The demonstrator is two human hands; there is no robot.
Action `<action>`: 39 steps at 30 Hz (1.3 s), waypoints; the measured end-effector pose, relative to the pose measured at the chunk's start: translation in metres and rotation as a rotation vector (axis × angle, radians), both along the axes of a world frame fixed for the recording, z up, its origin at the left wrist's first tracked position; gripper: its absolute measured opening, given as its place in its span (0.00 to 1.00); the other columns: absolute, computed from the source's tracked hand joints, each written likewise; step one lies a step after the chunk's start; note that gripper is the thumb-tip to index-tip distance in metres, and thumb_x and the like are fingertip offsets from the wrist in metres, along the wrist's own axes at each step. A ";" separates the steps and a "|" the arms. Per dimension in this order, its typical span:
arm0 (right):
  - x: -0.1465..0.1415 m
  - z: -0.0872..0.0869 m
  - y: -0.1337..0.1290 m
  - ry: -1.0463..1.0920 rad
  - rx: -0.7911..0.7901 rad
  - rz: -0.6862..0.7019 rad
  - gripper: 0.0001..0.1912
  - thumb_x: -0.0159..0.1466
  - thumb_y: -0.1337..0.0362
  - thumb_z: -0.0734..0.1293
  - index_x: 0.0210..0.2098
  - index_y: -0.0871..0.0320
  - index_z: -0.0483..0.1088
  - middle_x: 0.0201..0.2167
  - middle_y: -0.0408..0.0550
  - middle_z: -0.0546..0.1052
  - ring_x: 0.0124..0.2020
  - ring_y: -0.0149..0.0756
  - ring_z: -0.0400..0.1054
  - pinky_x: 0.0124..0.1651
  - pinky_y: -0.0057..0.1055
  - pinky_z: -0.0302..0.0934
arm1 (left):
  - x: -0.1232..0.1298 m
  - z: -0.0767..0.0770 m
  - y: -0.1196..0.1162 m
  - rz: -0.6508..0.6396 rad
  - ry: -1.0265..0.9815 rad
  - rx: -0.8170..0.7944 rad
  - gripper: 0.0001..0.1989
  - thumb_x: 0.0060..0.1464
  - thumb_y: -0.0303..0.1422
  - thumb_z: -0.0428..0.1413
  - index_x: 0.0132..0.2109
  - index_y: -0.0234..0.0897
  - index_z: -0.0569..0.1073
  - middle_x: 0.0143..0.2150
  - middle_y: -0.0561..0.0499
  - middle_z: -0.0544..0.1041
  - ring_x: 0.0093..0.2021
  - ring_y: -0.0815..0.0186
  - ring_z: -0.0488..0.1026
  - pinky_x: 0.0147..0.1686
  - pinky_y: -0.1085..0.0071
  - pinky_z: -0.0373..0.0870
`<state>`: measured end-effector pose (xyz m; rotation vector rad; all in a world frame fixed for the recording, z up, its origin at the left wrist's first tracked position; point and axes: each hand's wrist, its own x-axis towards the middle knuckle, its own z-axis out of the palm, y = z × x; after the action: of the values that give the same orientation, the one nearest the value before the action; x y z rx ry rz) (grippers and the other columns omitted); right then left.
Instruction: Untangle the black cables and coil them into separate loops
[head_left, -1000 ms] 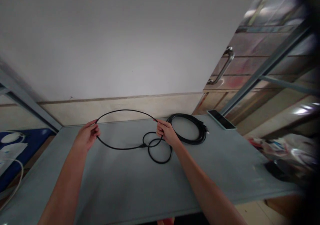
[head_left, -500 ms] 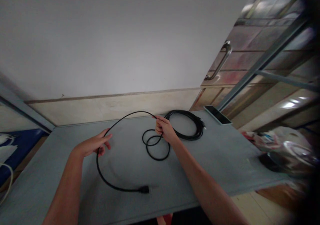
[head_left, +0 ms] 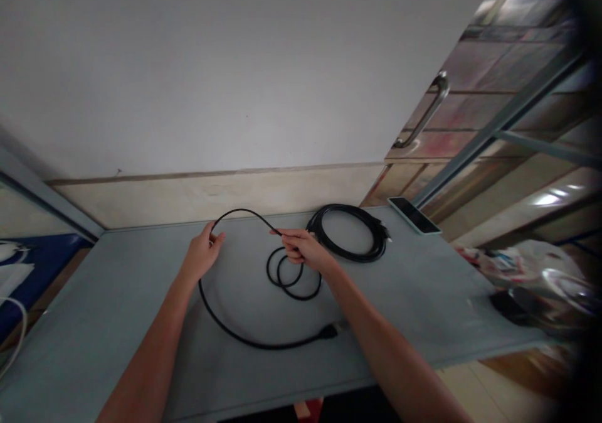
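Observation:
A black cable (head_left: 242,210) arches between my two hands above the grey table. My left hand (head_left: 202,253) is closed around it at the left of the arch. From there the cable curves down and to the right, ending in a black plug (head_left: 328,331) near my right forearm. My right hand (head_left: 301,247) pinches the same cable at the arch's right end. Below that hand, loose loops (head_left: 301,298) of cable lie on the table. A second, thicker coil of black cable (head_left: 350,257) rests just behind and right of my right hand.
The grey table (head_left: 117,310) stands against a white wall (head_left: 235,84). A phone (head_left: 414,215) lies at its back right corner. Plastic bags (head_left: 540,266) and a dark object crowd the right edge. Metal posts (head_left: 498,118) rise at both ends.
My left hand has moved right and slightly up, closing around the cable. My right hand has shifted a little left and down. The plug end has swung to the right.

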<state>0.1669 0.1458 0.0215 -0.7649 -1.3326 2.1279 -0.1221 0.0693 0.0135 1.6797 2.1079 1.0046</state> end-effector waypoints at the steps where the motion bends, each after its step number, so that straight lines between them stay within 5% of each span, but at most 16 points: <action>1: -0.001 0.001 -0.002 0.001 -0.001 0.030 0.22 0.59 0.58 0.69 0.52 0.59 0.71 0.19 0.31 0.47 0.16 0.21 0.36 0.18 0.24 0.31 | 0.000 0.002 -0.002 -0.020 0.056 0.011 0.26 0.60 0.46 0.50 0.59 0.35 0.67 0.30 0.51 0.75 0.28 0.64 0.72 0.33 0.69 0.66; 6: -0.006 0.002 -0.011 0.063 0.003 0.100 0.23 0.61 0.58 0.69 0.54 0.57 0.69 0.20 0.31 0.46 0.17 0.22 0.37 0.19 0.24 0.35 | 0.003 0.011 -0.007 -0.063 0.195 0.130 0.27 0.61 0.44 0.51 0.62 0.35 0.65 0.39 0.45 0.76 0.31 0.64 0.72 0.38 0.66 0.69; 11: -0.012 -0.003 -0.015 0.023 0.015 0.180 0.22 0.60 0.56 0.71 0.51 0.58 0.70 0.20 0.31 0.46 0.18 0.22 0.37 0.20 0.24 0.35 | 0.014 0.010 -0.008 -0.106 0.340 0.310 0.31 0.59 0.40 0.55 0.66 0.37 0.60 0.61 0.36 0.68 0.59 0.50 0.65 0.59 0.53 0.60; 15: -0.020 -0.012 -0.019 -0.019 0.047 0.185 0.21 0.59 0.53 0.71 0.47 0.57 0.70 0.19 0.31 0.47 0.18 0.22 0.38 0.20 0.23 0.36 | 0.036 0.003 -0.007 -0.420 0.286 0.137 0.19 0.64 0.40 0.48 0.57 0.40 0.73 0.49 0.44 0.79 0.49 0.58 0.74 0.52 0.61 0.68; 17: -0.021 -0.015 -0.016 -0.048 0.069 0.141 0.20 0.60 0.52 0.70 0.44 0.59 0.71 0.18 0.31 0.48 0.18 0.22 0.37 0.20 0.23 0.35 | 0.043 -0.001 -0.005 -0.470 0.219 0.081 0.18 0.65 0.40 0.46 0.51 0.41 0.77 0.45 0.47 0.81 0.44 0.61 0.77 0.47 0.65 0.71; 21: -0.012 -0.015 -0.002 -0.089 0.146 0.006 0.18 0.59 0.53 0.70 0.39 0.62 0.72 0.17 0.31 0.48 0.17 0.21 0.38 0.20 0.24 0.34 | 0.031 -0.001 0.000 -0.386 0.156 0.100 0.18 0.64 0.41 0.47 0.47 0.41 0.79 0.44 0.48 0.82 0.43 0.60 0.78 0.45 0.67 0.71; 30: 0.019 -0.013 0.030 -0.074 0.338 -0.273 0.22 0.57 0.53 0.70 0.43 0.65 0.75 0.17 0.33 0.52 0.18 0.23 0.43 0.22 0.27 0.41 | -0.043 0.005 -0.009 0.015 0.054 0.163 0.19 0.60 0.44 0.50 0.42 0.38 0.80 0.41 0.48 0.83 0.39 0.60 0.78 0.41 0.69 0.70; 35: 0.029 -0.013 0.037 -0.169 0.487 -0.433 0.27 0.57 0.53 0.69 0.50 0.65 0.74 0.18 0.38 0.63 0.20 0.26 0.53 0.24 0.27 0.49 | -0.059 0.009 -0.015 0.120 0.060 0.127 0.21 0.58 0.46 0.49 0.40 0.38 0.80 0.36 0.49 0.82 0.34 0.61 0.76 0.36 0.70 0.68; 39: 0.030 -0.013 0.041 -0.279 0.673 -0.590 0.21 0.58 0.54 0.67 0.45 0.61 0.78 0.28 0.47 0.76 0.30 0.34 0.66 0.32 0.30 0.59 | -0.064 0.009 -0.017 0.115 0.072 0.052 0.23 0.59 0.48 0.47 0.41 0.37 0.80 0.31 0.50 0.80 0.29 0.62 0.73 0.32 0.70 0.65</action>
<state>0.1972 0.1872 0.0084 -1.0104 -1.5796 1.0503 -0.1857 0.0526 0.0223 1.6586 2.2655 1.0553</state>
